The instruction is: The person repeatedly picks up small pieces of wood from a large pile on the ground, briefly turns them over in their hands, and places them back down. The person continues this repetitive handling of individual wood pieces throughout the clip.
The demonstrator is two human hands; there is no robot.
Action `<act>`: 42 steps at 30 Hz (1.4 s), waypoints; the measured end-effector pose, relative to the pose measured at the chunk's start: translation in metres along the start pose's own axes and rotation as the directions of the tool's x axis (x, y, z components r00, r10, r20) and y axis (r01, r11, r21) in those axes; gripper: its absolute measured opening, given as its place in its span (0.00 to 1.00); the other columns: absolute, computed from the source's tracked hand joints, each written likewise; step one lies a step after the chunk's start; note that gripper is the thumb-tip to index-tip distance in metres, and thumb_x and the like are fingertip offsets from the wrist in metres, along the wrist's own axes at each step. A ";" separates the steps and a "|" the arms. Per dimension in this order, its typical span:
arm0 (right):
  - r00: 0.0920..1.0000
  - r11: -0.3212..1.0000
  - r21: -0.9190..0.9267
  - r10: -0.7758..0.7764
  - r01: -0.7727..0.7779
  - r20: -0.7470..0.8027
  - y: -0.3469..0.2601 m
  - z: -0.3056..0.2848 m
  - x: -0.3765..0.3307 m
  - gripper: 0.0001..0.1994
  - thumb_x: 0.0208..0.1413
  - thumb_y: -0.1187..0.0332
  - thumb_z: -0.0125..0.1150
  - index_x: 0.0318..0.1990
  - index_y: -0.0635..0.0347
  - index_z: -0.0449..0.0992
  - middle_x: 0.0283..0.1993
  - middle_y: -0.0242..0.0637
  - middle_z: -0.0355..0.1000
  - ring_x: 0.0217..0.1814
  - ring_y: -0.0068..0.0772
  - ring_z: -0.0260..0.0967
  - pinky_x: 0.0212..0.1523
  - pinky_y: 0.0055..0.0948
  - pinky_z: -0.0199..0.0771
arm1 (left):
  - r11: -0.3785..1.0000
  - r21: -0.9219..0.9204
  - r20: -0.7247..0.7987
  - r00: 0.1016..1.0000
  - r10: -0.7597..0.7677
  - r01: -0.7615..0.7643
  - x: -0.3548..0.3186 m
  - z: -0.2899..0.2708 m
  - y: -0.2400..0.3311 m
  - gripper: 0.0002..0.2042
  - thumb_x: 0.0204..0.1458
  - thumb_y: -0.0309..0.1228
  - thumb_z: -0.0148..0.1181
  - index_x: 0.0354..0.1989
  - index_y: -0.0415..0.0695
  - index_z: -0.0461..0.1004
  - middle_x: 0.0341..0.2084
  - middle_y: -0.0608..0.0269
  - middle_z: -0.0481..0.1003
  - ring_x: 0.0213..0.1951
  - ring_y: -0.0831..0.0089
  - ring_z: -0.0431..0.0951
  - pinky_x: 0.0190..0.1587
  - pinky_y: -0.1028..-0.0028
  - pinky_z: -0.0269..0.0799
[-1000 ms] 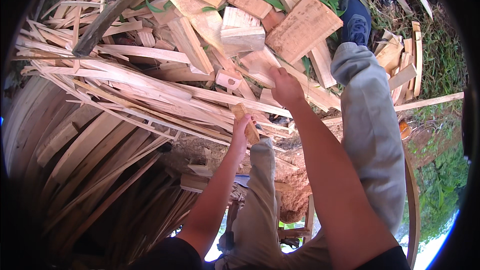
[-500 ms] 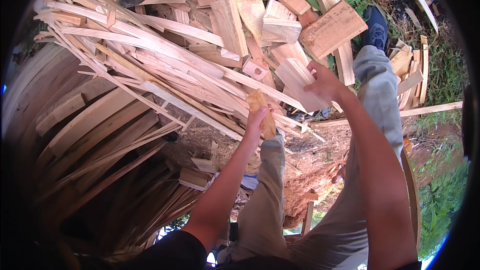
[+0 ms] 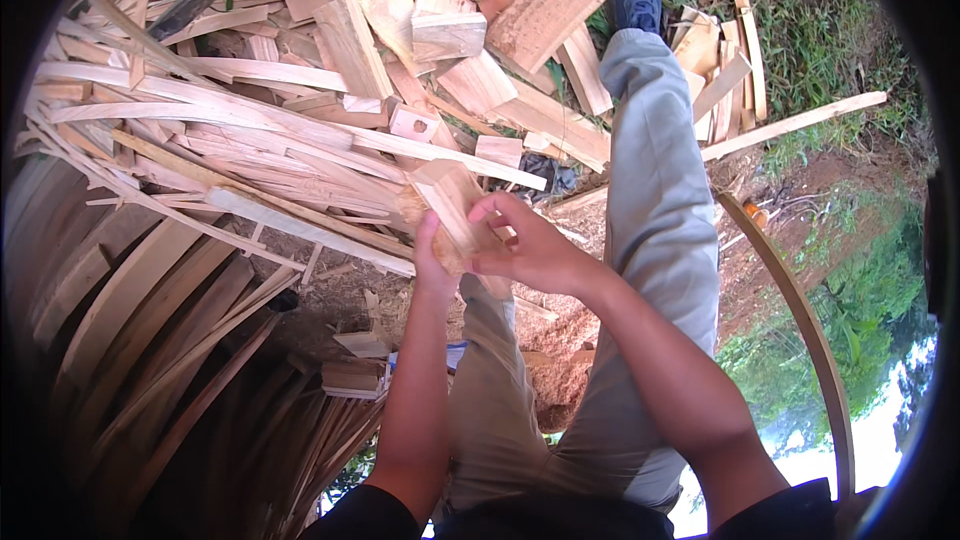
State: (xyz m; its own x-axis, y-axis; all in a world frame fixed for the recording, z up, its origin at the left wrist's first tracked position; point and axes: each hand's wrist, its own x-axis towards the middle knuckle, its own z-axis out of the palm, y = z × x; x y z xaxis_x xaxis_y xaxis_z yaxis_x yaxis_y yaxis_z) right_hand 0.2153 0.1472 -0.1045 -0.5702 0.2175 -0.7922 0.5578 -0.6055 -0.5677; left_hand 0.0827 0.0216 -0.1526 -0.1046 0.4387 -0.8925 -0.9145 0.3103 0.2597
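Note:
My left hand (image 3: 434, 258) is closed around a rough orange-brown wood block (image 3: 409, 204), which is mostly hidden now. Against it lies a paler, smooth-faced wood block (image 3: 448, 190), gripped along its right side by my right hand (image 3: 530, 248). The two blocks overlap and tilt, with their upper ends pointing away from me. Both hands are close together above my left knee. My fingers hide the lower ends of the blocks.
Beyond my hands lies a heap of cut wood blocks (image 3: 550, 10). Long thin wood strips (image 3: 250, 125) spread to the left, above curved boards (image 3: 130, 290). My right leg (image 3: 660, 190) stretches out by the heap. A curved strip (image 3: 815, 340) rises at the right.
My right hand has brought the pale block from the heap leftward to the orange-brown block in my left hand. The view has shifted, so the surroundings appear farther left.

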 end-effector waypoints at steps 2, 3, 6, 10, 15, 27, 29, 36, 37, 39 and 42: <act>0.996 0.998 0.054 -0.042 0.037 0.083 0.008 0.003 0.012 0.31 0.42 0.56 0.78 0.50 0.54 0.67 0.55 0.42 0.60 0.61 0.41 0.61 0.54 0.36 0.72 | 0.998 0.056 -0.073 0.997 0.012 -0.007 -0.003 -0.019 0.004 0.33 0.61 0.52 0.48 0.66 0.37 0.62 0.57 0.49 0.71 0.57 0.57 0.74 0.60 0.59 0.71; 0.997 0.999 -0.010 -0.034 0.035 0.064 0.010 0.005 0.017 0.31 0.41 0.55 0.79 0.50 0.55 0.68 0.55 0.42 0.60 0.62 0.41 0.60 0.55 0.36 0.70 | 0.998 0.068 -0.073 0.997 0.004 0.001 -0.005 -0.025 0.006 0.33 0.61 0.52 0.48 0.66 0.38 0.62 0.58 0.49 0.71 0.58 0.57 0.74 0.60 0.59 0.71; 0.997 0.991 -0.124 -0.054 0.048 -0.046 0.016 0.016 0.030 0.34 0.35 0.52 0.81 0.47 0.58 0.68 0.55 0.47 0.58 0.60 0.43 0.60 0.59 0.36 0.65 | 0.996 0.085 -0.120 0.993 -0.010 0.021 -0.008 -0.028 0.012 0.34 0.60 0.53 0.47 0.67 0.40 0.61 0.59 0.50 0.71 0.59 0.57 0.73 0.60 0.59 0.71; 0.996 0.997 -0.005 0.083 -0.083 -0.035 0.013 0.020 0.034 0.35 0.32 0.49 0.80 0.43 0.58 0.66 0.52 0.48 0.58 0.55 0.46 0.62 0.56 0.35 0.67 | 0.996 0.093 -0.092 0.996 -0.005 0.013 -0.005 -0.015 0.019 0.35 0.59 0.56 0.46 0.69 0.44 0.60 0.62 0.51 0.68 0.61 0.56 0.71 0.62 0.57 0.69; 0.981 0.983 0.039 0.179 -0.177 -0.080 -0.019 0.005 0.024 0.36 0.32 0.50 0.76 0.45 0.60 0.65 0.48 0.49 0.61 0.51 0.48 0.66 0.51 0.37 0.70 | 0.988 0.154 -0.104 0.994 0.024 -0.007 0.010 0.000 0.022 0.37 0.58 0.58 0.45 0.70 0.45 0.59 0.64 0.53 0.66 0.63 0.56 0.68 0.64 0.57 0.65; 0.916 0.970 0.086 0.243 -0.227 -0.320 -0.066 -0.015 0.016 0.51 0.35 0.48 0.73 0.65 0.63 0.55 0.59 0.57 0.59 0.64 0.59 0.59 0.59 0.57 0.65 | 0.985 0.158 0.046 0.996 -0.072 0.064 0.043 0.052 0.061 0.37 0.59 0.57 0.49 0.70 0.44 0.58 0.64 0.51 0.66 0.63 0.57 0.68 0.66 0.58 0.63; 0.912 0.960 0.141 0.274 -0.242 -0.304 -0.069 -0.009 0.014 0.51 0.35 0.48 0.73 0.65 0.64 0.55 0.59 0.58 0.59 0.64 0.59 0.59 0.59 0.57 0.65 | 0.978 0.192 0.031 0.996 -0.086 0.078 0.040 0.057 0.065 0.37 0.59 0.57 0.48 0.71 0.44 0.58 0.64 0.51 0.66 0.63 0.57 0.69 0.66 0.58 0.63; 0.801 0.973 0.149 0.228 -0.175 -0.553 -0.080 -0.001 0.012 0.39 0.37 0.48 0.73 0.53 0.63 0.64 0.53 0.52 0.61 0.57 0.56 0.63 0.56 0.52 0.66 | 0.954 0.297 0.025 0.999 -0.048 0.038 0.056 0.056 0.072 0.38 0.59 0.59 0.47 0.71 0.44 0.57 0.64 0.51 0.66 0.62 0.56 0.69 0.66 0.58 0.63; 0.802 0.976 0.144 0.217 -0.163 -0.557 -0.080 0.002 0.012 0.39 0.38 0.47 0.72 0.53 0.63 0.64 0.52 0.52 0.61 0.57 0.56 0.63 0.55 0.52 0.66 | 0.952 0.303 0.022 0.999 -0.049 0.040 0.056 0.057 0.075 0.38 0.59 0.59 0.47 0.71 0.44 0.57 0.64 0.51 0.66 0.62 0.56 0.69 0.66 0.58 0.64; 0.803 0.981 0.135 0.192 -0.139 -0.564 -0.081 0.007 0.014 0.39 0.40 0.43 0.70 0.52 0.63 0.64 0.51 0.52 0.61 0.57 0.56 0.63 0.55 0.52 0.66 | 0.948 0.315 0.023 0.998 -0.051 0.041 0.054 0.059 0.084 0.38 0.59 0.59 0.47 0.71 0.44 0.57 0.63 0.51 0.66 0.62 0.56 0.69 0.66 0.58 0.64; 0.780 0.976 0.134 0.220 -0.175 -0.585 -0.087 0.015 0.016 0.40 0.43 0.37 0.65 0.52 0.64 0.65 0.50 0.52 0.61 0.57 0.55 0.62 0.55 0.51 0.66 | 0.942 0.333 0.021 0.998 -0.055 0.045 0.050 0.061 0.092 0.38 0.59 0.59 0.47 0.70 0.44 0.58 0.63 0.51 0.67 0.61 0.56 0.69 0.65 0.58 0.64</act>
State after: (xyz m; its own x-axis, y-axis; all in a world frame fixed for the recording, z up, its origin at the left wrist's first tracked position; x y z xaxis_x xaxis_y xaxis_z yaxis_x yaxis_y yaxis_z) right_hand 0.1487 0.1921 -0.0643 0.0309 0.4847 -0.8741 0.5630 -0.7311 -0.3855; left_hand 0.0168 0.1237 -0.1510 -0.0460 0.4387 -0.8975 -0.7356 0.5930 0.3275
